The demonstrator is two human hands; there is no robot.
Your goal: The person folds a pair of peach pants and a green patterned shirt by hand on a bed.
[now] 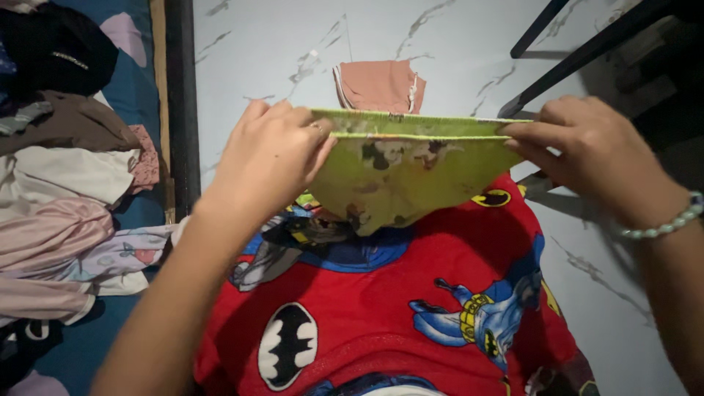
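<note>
**Green briefs held taut above a red cartoon print**

Red fabric printed with cartoon bat emblems and a caped figure fills the near ground, spread over a white marble-patterned floor. Just above it, a person stretches a small pair of yellow-green patterned briefs by the waistband. The left hand has its fingers pinched together on the waistband's left end; the right hand (a pale beaded bracelet sits on that wrist) is clamped on the right end. The briefs hang in the air between the two hands, their lower point dipping toward the red fabric. Beyond them, a folded pink garment lies on the floor. Off to the left, a heap of clothes in pink, white, brown and black rests on a blue surface. Dark furniture legs slant across the far right corner.
</note>
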